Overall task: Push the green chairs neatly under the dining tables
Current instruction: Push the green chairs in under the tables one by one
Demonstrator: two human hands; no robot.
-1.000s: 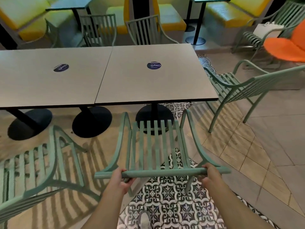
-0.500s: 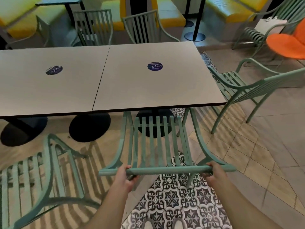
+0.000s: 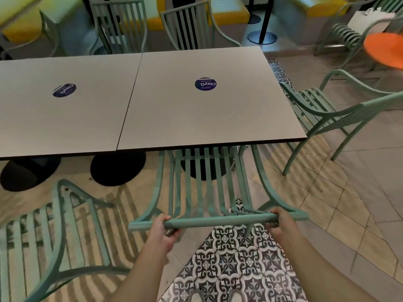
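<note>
Both arms outstretched; left hand (image 3: 162,231) and right hand (image 3: 281,223) in curled grip around green chair's top rail (image 3: 218,221)

A café or restaurant dining area is shown. Two square dining tables (image 3: 196,114) are set edge to edge on black pedestal bases (image 3: 117,168), each marked with a round blue sticker (image 3: 205,84). Matching green slatted metal chairs (image 3: 340,110) are placed around them. Yellow-cushioned bench seating (image 3: 229,12) is seen behind, and the floor is laid with patterned tiles (image 3: 235,264).
</note>
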